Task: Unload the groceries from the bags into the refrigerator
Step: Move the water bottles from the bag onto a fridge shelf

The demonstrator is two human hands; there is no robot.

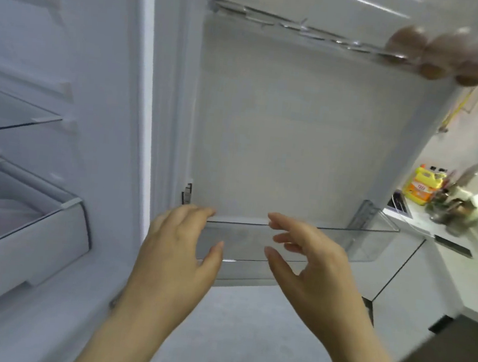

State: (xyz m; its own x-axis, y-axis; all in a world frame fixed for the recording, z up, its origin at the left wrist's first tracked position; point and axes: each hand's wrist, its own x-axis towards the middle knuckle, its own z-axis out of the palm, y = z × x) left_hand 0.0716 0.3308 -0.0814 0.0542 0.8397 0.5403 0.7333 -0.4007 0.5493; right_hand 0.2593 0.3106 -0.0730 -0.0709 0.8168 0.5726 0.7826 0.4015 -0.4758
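Observation:
The refrigerator stands open with its door (296, 122) swung toward me. A clear lower door bin (366, 242) hangs on the door with nothing visible in it. My left hand (175, 250) and my right hand (309, 257) hover side by side just in front of that bin, fingers relaxed and slightly spread, holding nothing. Several brown eggs (437, 51) sit in the clear upper door bin (305, 23) at the top right, blurred.
Glass shelves (13, 118) and a white drawer (38, 220) holding something white and red fill the fridge body on the left. A counter (421, 218) at right carries a yellow bottle (424, 184) and jars. Grey floor lies below.

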